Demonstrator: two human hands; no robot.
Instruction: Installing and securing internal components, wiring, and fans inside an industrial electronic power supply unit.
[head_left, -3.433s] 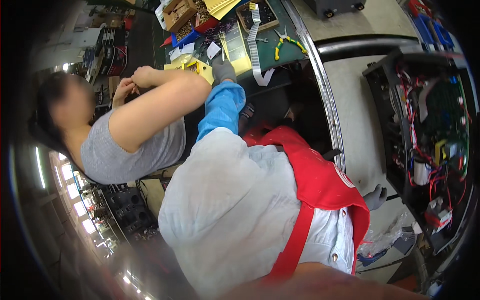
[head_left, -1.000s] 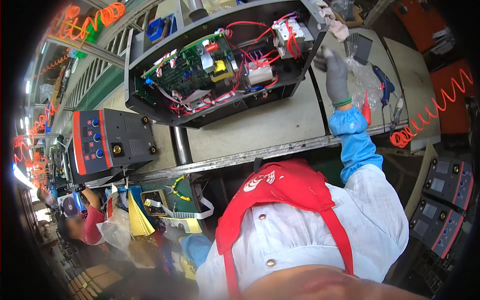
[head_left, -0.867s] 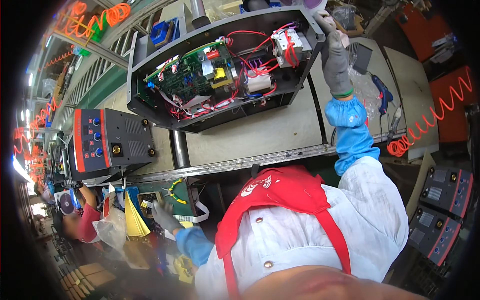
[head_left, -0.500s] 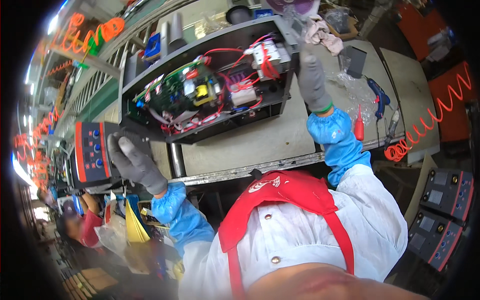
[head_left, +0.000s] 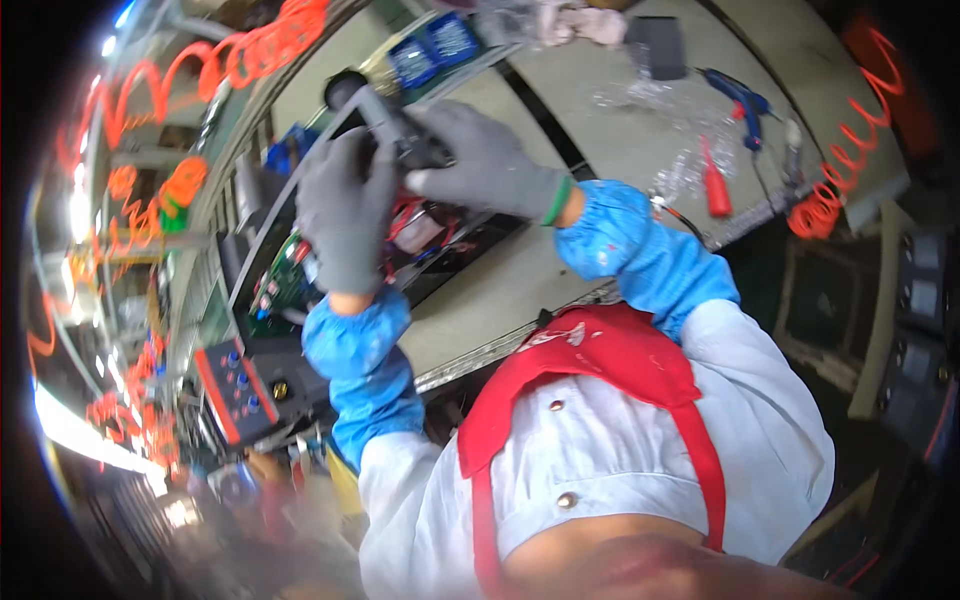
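An open dark-grey equipment casing (head_left: 262, 262) lies tilted on the bench, with a green circuit board (head_left: 284, 270) and red wires (head_left: 405, 212) inside. My gloved left hand (head_left: 350, 195) bends over its far side, covering much of the inside. Its fingers are curled and blurred, and what they grip is hidden. My gloved right hand (head_left: 480, 165) reaches in from the right, thumb and fingers closed about a small black part (head_left: 428, 152) at the casing's far end. I cannot tell whether that part is fixed to the casing.
A control unit with blue knobs (head_left: 240, 385) stands left of the casing. To the right lie a blue glue gun (head_left: 738, 100), a red bottle (head_left: 716, 190) and clear plastic wrap (head_left: 690, 150). Blue trays (head_left: 430, 50) sit at the back. Orange coiled hoses (head_left: 840, 190) hang at both sides.
Both hands have come together over the casing: the left moved up and right from the control unit, the right moved left from the casing's right end. The casing appears turned and farther left in view.
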